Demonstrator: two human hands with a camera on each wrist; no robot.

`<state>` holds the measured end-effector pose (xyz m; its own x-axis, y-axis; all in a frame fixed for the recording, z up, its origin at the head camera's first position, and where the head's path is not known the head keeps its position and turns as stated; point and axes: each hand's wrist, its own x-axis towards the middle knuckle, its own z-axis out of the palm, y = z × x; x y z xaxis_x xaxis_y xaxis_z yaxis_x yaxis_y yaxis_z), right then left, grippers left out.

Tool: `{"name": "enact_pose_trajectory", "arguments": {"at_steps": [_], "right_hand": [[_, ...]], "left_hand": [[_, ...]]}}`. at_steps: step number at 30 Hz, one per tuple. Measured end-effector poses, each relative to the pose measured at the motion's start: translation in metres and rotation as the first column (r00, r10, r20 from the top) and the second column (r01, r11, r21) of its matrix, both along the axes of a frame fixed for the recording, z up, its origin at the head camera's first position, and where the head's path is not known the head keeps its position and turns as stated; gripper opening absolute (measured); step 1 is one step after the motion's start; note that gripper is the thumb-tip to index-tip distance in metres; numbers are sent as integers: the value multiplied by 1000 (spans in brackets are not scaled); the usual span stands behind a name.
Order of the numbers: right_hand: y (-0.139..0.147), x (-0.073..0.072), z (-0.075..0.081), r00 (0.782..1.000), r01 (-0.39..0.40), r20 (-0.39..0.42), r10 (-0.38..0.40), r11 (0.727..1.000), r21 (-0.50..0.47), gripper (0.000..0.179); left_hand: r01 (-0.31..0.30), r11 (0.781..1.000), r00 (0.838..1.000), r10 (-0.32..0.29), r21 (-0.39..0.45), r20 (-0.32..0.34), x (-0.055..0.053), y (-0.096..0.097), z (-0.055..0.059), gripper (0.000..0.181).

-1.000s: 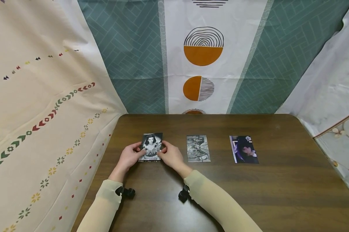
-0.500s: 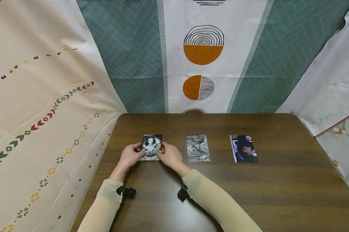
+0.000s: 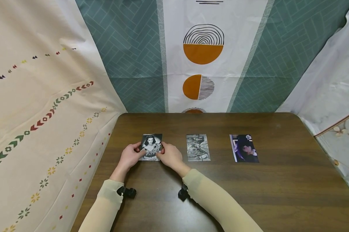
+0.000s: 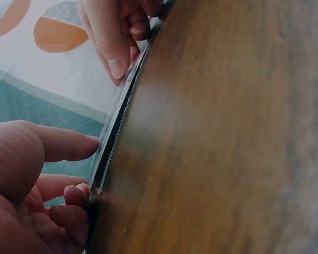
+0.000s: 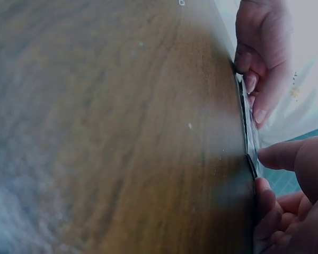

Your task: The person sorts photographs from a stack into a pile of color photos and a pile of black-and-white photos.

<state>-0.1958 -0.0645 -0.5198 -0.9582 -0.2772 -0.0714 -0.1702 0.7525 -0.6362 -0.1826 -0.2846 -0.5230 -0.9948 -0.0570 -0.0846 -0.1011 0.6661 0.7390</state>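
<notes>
In the head view a black-and-white photo print (image 3: 150, 149) of a dark-haired figure is near the left end of the table. My left hand (image 3: 130, 158) pinches its left side, thumb on the face and fingers at the edge. On the opposite side my right hand (image 3: 171, 156) holds it the same way. From the left wrist, the stack appears edge-on: the upper print (image 4: 128, 79) lies close over a second thin, dark-edged layer. Both thumbs rest on top, while curled fingertips sit at the sides near the tabletop.
A grey, finely detailed picture (image 3: 198, 148) lies to the right of my hands, and a purple-and-dark picture (image 3: 244, 149) farther right. They form a row on the brown wooden table (image 3: 279, 193). Patterned cloths (image 3: 134, 48) hang behind and beside it.
The held print has come slightly down toward me, and the dark strip that showed under its lower edge is now covered. Both hands keep their hold; the other two pictures stay put.
</notes>
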Motion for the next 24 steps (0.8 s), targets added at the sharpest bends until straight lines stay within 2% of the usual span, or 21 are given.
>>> {"name": "enact_pose_trajectory", "arguments": {"at_steps": [24], "right_hand": [[1, -2, -1, 1000, -14, 18, 14, 1000, 16, 69]], "left_hand": [[0, 1000, 1000, 0, -9, 6, -2, 1, 1, 60]]}}
